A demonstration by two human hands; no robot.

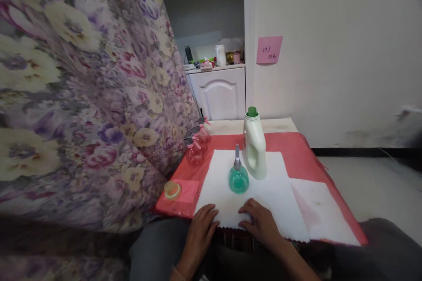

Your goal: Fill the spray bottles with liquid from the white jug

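Observation:
My left hand point(201, 230) rests at the front edge of a white cloth point(227, 206) with scalloped edges, its thumb apart from the fingers and nothing held. Across from it, my right hand point(260, 223) touches the same edge; its fingers are bent, with a gap to the thumb, and it too holds nothing. Beyond both hands a round clear spray bottle point(238, 180) with green liquid and a grey spray head stands upright on the cloth. Just behind it, to the right, is a pale green detergent jug point(255, 149) with a hollow handle and a green piece in its mouth.
Several pink spray bottles point(195, 154) line the left edge of the red-covered table point(280, 140). A round yellowish object point(172, 190) lies on pink paper point(187, 191). Stained white sheet point(325, 206) sits right. A floral curtain point(99, 96) hangs close on the left.

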